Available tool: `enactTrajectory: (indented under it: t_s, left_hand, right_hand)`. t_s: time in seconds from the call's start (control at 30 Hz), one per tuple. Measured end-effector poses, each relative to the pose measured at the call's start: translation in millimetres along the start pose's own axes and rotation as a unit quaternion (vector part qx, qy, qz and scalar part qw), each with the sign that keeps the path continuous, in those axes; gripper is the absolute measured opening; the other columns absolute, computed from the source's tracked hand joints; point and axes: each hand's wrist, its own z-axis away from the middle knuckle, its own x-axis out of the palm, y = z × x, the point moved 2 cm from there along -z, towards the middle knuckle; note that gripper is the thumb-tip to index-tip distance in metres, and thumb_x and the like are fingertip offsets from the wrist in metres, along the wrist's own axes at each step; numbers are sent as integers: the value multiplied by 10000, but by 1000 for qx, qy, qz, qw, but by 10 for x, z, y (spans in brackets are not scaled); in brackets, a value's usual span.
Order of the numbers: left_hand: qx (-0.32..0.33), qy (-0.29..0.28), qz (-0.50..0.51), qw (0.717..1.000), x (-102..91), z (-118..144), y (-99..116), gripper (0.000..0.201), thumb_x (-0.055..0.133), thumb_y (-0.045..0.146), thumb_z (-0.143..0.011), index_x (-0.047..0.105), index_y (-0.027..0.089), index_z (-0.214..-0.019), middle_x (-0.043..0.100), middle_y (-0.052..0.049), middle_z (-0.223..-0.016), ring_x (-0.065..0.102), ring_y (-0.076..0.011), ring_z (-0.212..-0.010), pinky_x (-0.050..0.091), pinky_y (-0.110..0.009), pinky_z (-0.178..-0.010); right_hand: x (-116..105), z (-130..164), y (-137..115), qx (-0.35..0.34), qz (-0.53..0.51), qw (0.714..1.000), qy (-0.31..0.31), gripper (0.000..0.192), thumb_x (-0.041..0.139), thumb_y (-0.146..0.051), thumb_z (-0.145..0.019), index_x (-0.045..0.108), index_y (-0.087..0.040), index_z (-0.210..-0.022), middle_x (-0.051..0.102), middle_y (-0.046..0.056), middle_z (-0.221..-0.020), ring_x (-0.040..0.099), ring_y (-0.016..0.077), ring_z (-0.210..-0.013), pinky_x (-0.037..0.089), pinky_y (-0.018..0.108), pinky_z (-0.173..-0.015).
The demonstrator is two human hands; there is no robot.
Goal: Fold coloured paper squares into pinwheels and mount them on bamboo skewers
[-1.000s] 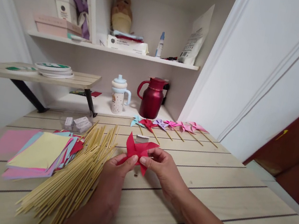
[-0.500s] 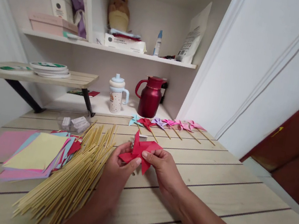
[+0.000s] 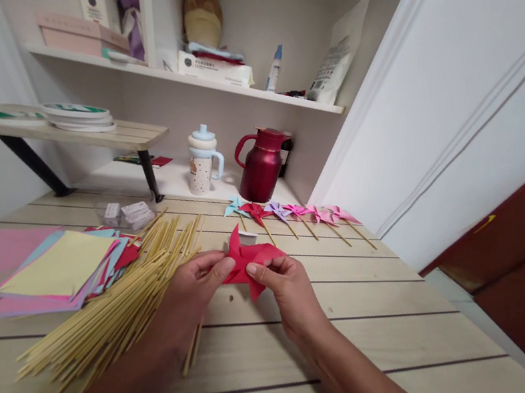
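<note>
While both bare hands meet near the middle of the pale slatted wooden table (image 3: pixel 364 370), a red folded-paper pinwheel (image 3: pixel 243 264) is held between them, raised off the boards, its pointed blades spread. Left hand (image 3: pixel 194 283): thumb and forefinger pinch the pinwheel's left side. Right hand (image 3: pixel 293 293): thumb pressed on the front, close to the centre, fingers curled behind the right-hand blade; grip closed on paper. How firmly either hand squeezes, cannot tell.

Just behind the pinwheel, a small whitish box (image 3: pixel 248 238), partly hidden. Beyond it, a row of six finished paper pinwheels on sticks (image 3: pixel 298 210), running from light blue through red and lilac to pinks.

Left of the hands, a loose heap of thin straw-coloured sticks (image 3: pixel 120 314); the left forearm covers part of it. Farther left, overlapping sheets of coloured paper (image 3: pixel 57 265), pale yellow uppermost. Behind these, a clear plastic container (image 3: pixel 130 214) with small labelled white packets. At the back, a speckled cup with light-blue handle (image 3: pixel 201 172) beside a glossy dark-red jug (image 3: pixel 262 169).
</note>
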Motion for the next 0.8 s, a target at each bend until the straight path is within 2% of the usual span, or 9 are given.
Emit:
enactTrajectory:
  t_s: [0.13,0.2,0.53,0.8]
  left_hand:
    - [-12,-64,-2,998,16,17,21,295,752,418,-704,780,176,-871,767,-82,-880,680,-261,-866,491,-353,-819]
    - [-8,-74,-14,997,19,31,36,265,741,408,-713,780,177,-837,761,-76,-847,678,-261,-849,492,-347,-803]
    - [4,-46,-30,998,-4,46,-7,256,730,430,-722,748,175,-719,708,-23,-725,578,-159,-674,448,-254,-648]
    - [7,-37,-28,999,-5,60,-10,252,710,423,-740,745,174,-722,691,-14,-720,561,-152,-676,443,-253,-652]
  right_hand:
    - [17,12,-7,3,9,1000,-15,243,819,-328,-664,651,-167,-596,587,-23,-559,482,114,-536,379,264,-553]
    - [34,23,-12,10,10,1000,-20,248,822,-332,-655,647,-169,-593,582,-24,-550,485,117,-532,379,267,-549]
    - [68,32,-16,31,-1,1000,-1,287,849,-337,-607,623,-165,-568,611,-7,-571,506,127,-560,396,281,-580]
    - [81,41,27,33,-14,999,6,354,865,-362,-587,564,-177,-565,586,-21,-555,492,125,-545,369,283,-575]
